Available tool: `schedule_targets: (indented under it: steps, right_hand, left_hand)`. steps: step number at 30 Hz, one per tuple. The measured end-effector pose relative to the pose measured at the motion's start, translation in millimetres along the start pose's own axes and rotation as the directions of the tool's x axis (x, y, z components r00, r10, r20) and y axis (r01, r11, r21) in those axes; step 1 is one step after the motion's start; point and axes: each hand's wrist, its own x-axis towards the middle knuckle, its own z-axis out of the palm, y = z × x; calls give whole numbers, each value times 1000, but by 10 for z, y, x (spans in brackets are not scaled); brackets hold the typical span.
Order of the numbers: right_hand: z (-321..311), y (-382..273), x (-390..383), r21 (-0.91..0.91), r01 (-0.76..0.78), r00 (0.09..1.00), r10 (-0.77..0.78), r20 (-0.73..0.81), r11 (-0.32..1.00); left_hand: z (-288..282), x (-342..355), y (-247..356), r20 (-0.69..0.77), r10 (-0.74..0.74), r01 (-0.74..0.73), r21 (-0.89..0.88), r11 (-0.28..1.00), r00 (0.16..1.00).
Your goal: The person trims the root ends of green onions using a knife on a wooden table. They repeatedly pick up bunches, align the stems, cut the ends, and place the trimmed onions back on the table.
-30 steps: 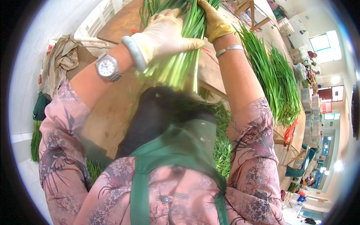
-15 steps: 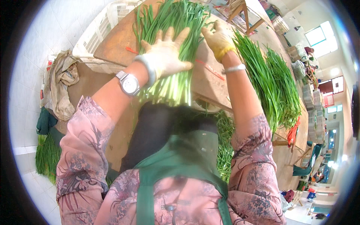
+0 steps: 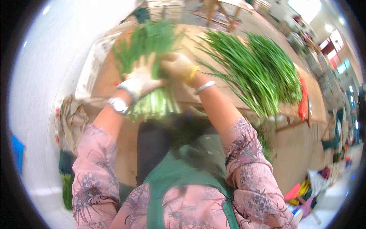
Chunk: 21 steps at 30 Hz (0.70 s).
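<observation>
- The left hand (image 3: 142,78), between 10 and 11 o'clock from the middle of the view, is spread wide on the green leaf bunch (image 3: 148,38).
- The right hand (image 3: 177,66), at 12 o'clock, has bent fingers by the bunch; it is blurry, so I cannot tell if it pinches any leaves.
- The bunch lies on the brown table (image 3: 188,44) at 11 o'clock, pale ends toward the person.
- More long leaves (image 3: 251,68) lie at 2 o'clock.
- A white basket (image 3: 91,66) is at 10 o'clock.

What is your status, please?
Left grip spread on green bundle. Right grip curled at its right edge, contact unclear. More greens lie rightward; nothing visibly blocking.
</observation>
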Motion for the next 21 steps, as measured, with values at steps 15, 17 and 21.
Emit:
schedule_targets:
  steps: [15, 17, 21]
  right_hand:
    - [-2257, 121, -2836, -727, -577, 813, 170, -557, 373]
    - [-2161, 185, -2798, -740, -518, 840, 90, -536, 429]
    - [-1628, 133, -2767, -795, -280, 926, -66, -371, 538]
  left_hand:
    - [231, 205, -212, -133, 149, -160, -75, 984, 980]
    - [200, 160, -132, -165, 132, -146, -75, 987, 977]
    - [138, 70, -87, -232, 128, -134, -10, 991, 964]
